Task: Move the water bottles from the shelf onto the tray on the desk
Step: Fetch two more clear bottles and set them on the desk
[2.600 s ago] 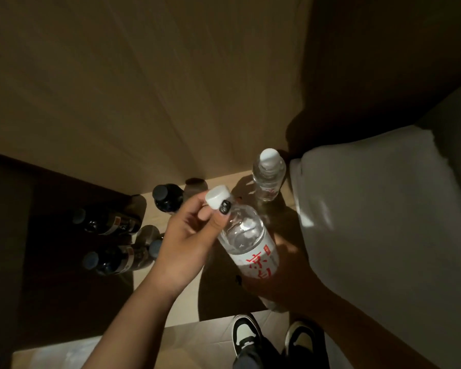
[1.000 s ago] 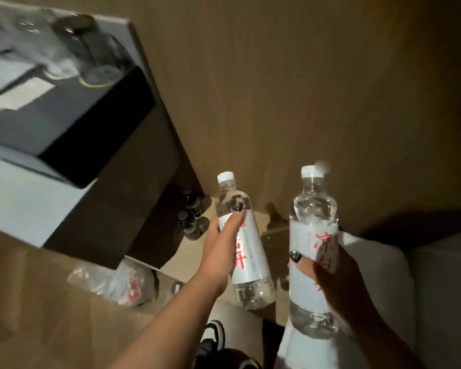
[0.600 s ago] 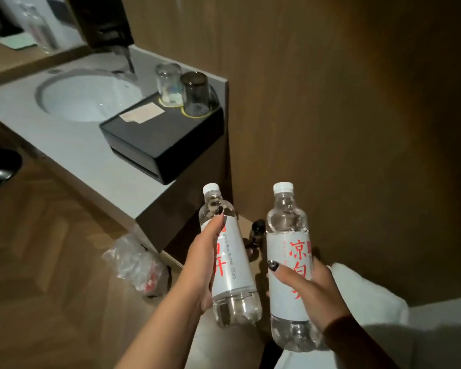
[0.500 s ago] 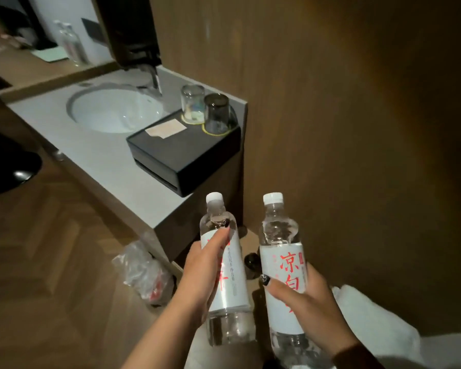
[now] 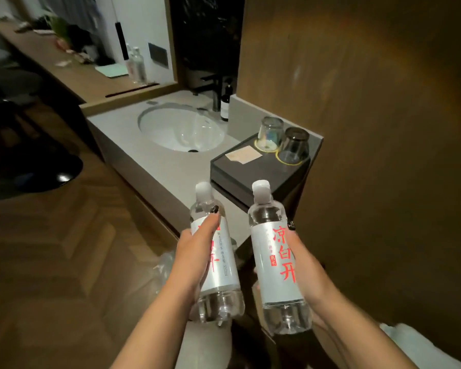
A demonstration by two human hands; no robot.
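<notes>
Water bottles (image 5: 277,265) gripped upright, fingers (image 5: 208,225) wrapped round each.

Dim, warm light overall. The white basin (image 5: 181,129) and bottle labels catch the most light; a glare spot shines on the floor (image 5: 63,177). The far-left background smears with motion blur; edges curve from wide-angle distortion.

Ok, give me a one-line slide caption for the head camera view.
Left hand and right hand each grip an upright water bottle beside the washbasin counter.
</notes>
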